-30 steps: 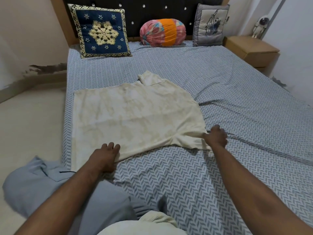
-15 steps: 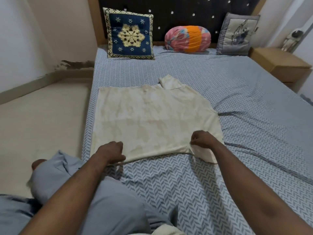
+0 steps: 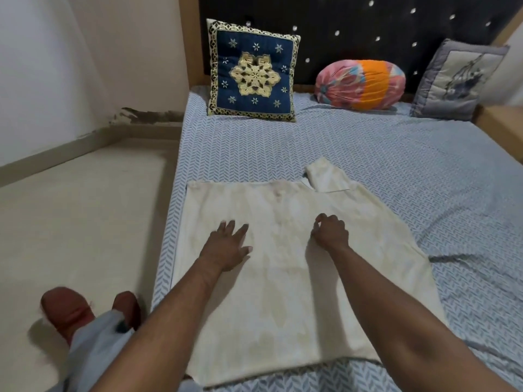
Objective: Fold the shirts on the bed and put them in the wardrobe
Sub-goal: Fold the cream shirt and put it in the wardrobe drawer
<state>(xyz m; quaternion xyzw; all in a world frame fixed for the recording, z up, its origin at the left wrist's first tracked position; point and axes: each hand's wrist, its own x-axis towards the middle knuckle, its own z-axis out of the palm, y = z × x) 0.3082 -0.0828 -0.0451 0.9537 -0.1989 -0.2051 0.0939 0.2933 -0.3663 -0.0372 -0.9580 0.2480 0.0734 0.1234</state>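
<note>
One cream shirt lies spread flat on the bed, at its near left part, with one sleeve showing at the far edge. Both hands are on the shirt, apart from each other.

The left hand is palm down, fingers straight and spread, pressing the cloth. The right hand is knuckles up with fingers curled against the cloth; whether they pinch any fabric cannot be told.

At the head of the bed, against the dark headboard, stand three cushions: a blue cushion at the left, a round cushion in the middle and a grey cushion at the right.

On the floor beside the bed's left edge are two feet in red footwear.
</note>
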